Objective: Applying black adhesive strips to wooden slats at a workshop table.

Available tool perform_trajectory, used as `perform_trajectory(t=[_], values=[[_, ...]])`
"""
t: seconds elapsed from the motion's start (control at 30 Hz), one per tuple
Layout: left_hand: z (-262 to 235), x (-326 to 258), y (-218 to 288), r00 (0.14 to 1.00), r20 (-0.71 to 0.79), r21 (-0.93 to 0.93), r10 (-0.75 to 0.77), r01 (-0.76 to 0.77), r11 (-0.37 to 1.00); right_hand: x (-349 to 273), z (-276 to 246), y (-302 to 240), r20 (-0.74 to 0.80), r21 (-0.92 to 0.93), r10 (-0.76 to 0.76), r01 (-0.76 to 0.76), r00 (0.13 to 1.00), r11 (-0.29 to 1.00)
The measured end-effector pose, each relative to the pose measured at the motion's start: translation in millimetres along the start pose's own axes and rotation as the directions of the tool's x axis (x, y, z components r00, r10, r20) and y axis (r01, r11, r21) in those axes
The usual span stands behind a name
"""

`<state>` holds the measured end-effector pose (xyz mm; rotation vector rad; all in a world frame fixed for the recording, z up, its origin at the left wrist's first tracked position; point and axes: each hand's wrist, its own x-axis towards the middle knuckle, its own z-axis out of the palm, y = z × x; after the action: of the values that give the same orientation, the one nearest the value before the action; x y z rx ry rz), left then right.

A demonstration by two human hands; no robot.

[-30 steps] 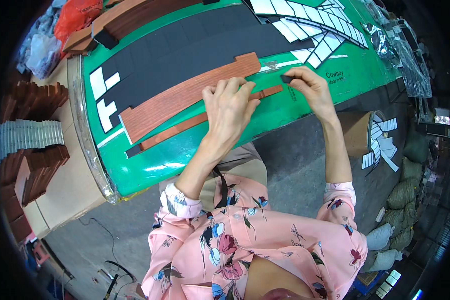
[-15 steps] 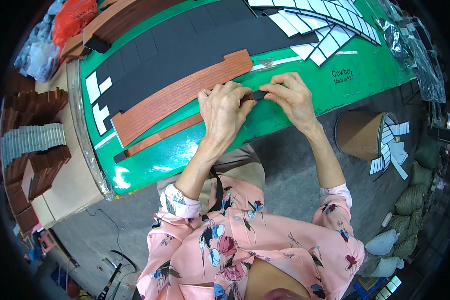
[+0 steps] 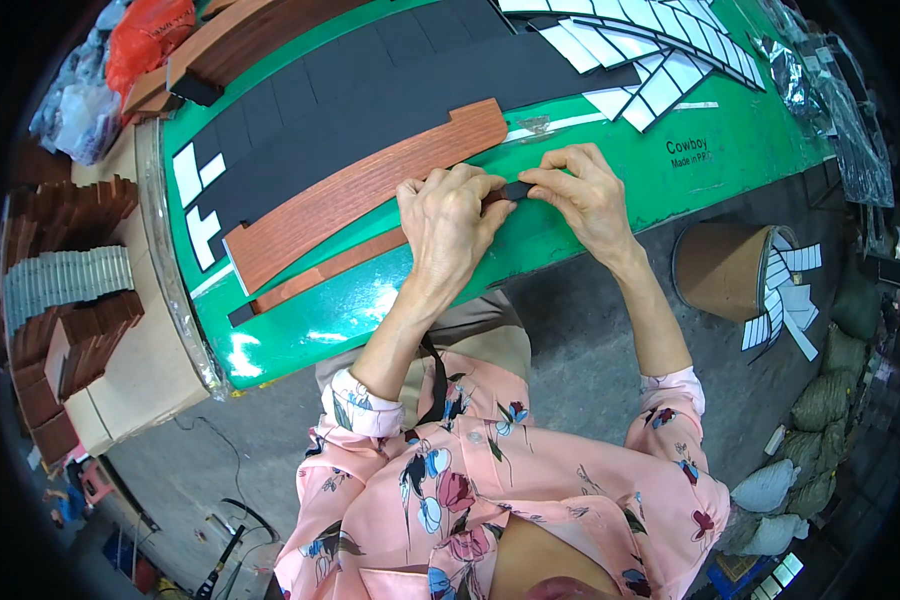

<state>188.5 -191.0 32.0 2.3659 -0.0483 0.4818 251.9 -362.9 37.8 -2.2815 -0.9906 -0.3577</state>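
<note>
A narrow reddish-brown wood-grain strip (image 3: 345, 258) with black ends lies along the near edge of the green table (image 3: 660, 185). My left hand (image 3: 448, 215) is closed over the strip close to its right end. At that end, my right hand (image 3: 582, 195) pinches the small black tip piece (image 3: 516, 190) between thumb and fingertips. Whether that piece is separate or wrapped on the strip I cannot tell. Just beyond my hands rests a wider wood-grain panel (image 3: 360, 190) with a notched right end. It lies partly over black sheets (image 3: 370, 125).
White pieces with black edges (image 3: 660, 85) overlap at the far right of the table. Stacked brown pieces (image 3: 85, 345) stand on a cardboard surface at left, near a red plastic bag (image 3: 150, 40). A brown bin (image 3: 720, 268) stands on the floor at right, white scraps beside it.
</note>
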Motion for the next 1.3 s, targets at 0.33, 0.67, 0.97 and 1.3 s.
perform_trajectory(t=[0.33,0.67,0.97,1.3], values=[[-1.3,0.9,2.0,1.0,0.021,0.008,0.016,-0.016,1.0,-4.5,3.2,9.0,0.011,0.079,0.032,-0.032,0.999,0.996],[0.0,-0.8,-4.8,0.98,-0.027,0.007,0.197,-0.196,0.98,-16.8,-4.9,20.4,0.044,0.278,0.192,-0.197,0.98,0.94],[10.6,-2.4,-5.9,0.892,-0.043,0.218,0.451,-0.432,0.875,-24.1,9.4,-0.7,-0.188,-0.182,-0.11,0.076,0.976,0.98],[-100.1,-76.2,-37.6,0.936,-0.239,0.45,0.26,-0.13,0.884,-30.3,12.7,3.6,0.169,0.664,0.532,-0.495,0.829,0.561]])
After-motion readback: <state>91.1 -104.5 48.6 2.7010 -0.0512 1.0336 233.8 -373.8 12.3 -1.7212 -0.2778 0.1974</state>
